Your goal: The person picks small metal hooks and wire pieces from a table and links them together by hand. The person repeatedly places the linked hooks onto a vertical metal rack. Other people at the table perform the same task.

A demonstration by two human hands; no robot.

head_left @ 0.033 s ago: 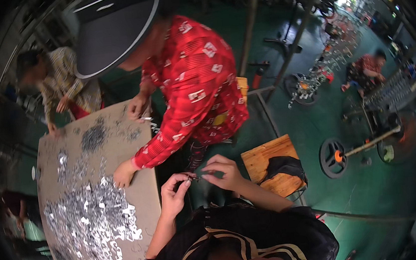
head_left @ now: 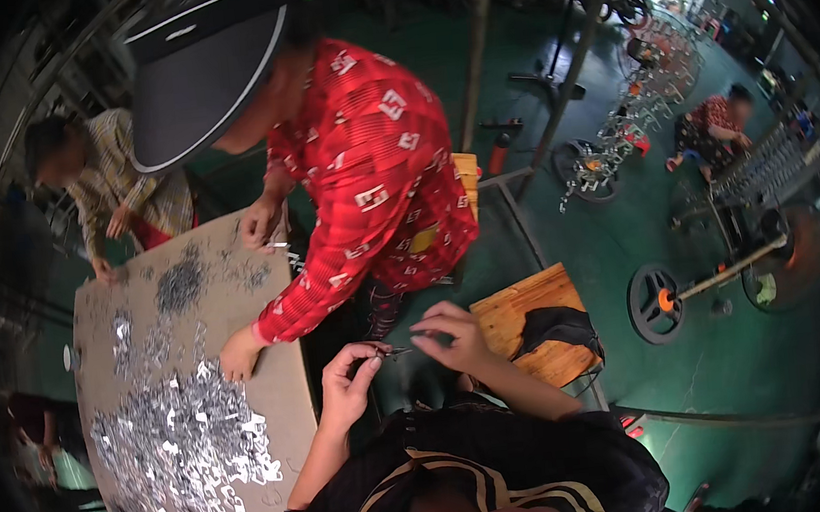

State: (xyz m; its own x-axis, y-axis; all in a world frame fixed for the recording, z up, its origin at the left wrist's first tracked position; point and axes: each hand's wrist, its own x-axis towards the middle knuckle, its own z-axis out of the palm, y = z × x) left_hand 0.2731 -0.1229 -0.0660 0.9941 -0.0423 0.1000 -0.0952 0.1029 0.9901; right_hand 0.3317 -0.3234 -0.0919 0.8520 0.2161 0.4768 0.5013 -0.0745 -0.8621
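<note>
In front of my chest, my left hand (head_left: pixel 351 382) pinches a small dark metal piece (head_left: pixel 397 351) between thumb and fingertips. The piece is thin, and its exact kind is too small to make out. Just to the right of it, my right hand (head_left: pixel 457 338) is raised with fingers bent and the thumb and index tips slightly apart. Those tips are close to the free end of the piece, and I see nothing clear between them. Left of my hands, a brown table (head_left: pixel 283 377) carries a wide heap of small shiny metal parts (head_left: pixel 186 440).
A person in a red patterned shirt (head_left: pixel 371 161) and dark visor leans over the table, a hand on the heap. Another person (head_left: pixel 130 164) works at the far side. A wooden stool (head_left: pixel 532 289) with a black cloth (head_left: pixel 560 330) stands at my right, near a wheeled rack (head_left: pixel 656 303).
My right hand has drawn slightly right, away from the metal piece, and its fingertips have loosened. My left hand keeps its pinch. The view has shifted slightly.
</note>
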